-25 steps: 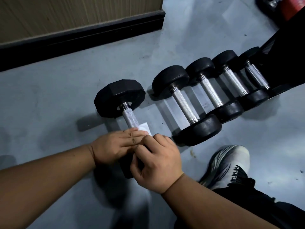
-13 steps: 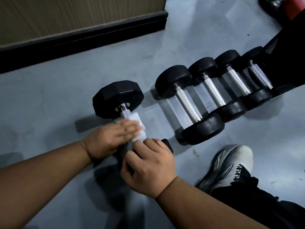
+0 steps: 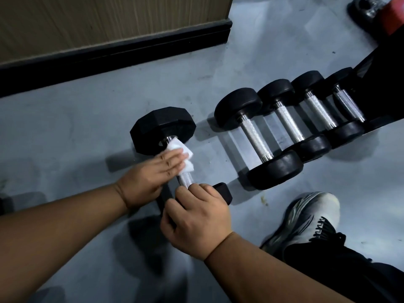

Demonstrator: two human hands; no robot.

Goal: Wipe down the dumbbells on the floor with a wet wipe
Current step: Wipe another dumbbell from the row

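Observation:
A black hex dumbbell (image 3: 162,129) with a knurled steel handle lies on the grey floor. My left hand (image 3: 150,176) presses a white wet wipe (image 3: 185,155) around the upper part of the handle, close to the far head. My right hand (image 3: 196,217) grips the dumbbell's near head, which it mostly hides; only one black corner shows. To the right lies a row of several round-headed black dumbbells (image 3: 258,136), side by side, untouched.
A wood-panelled wall with a black baseboard (image 3: 113,51) runs along the top left. My shoe (image 3: 306,217) and a dark trouser leg rest at the lower right. A black bench part (image 3: 384,84) and a red and black object (image 3: 376,12) stand at the far right.
My left hand has slid the wipe up the handle toward the far head, baring the lower handle. My right hand has shifted back onto the near head.

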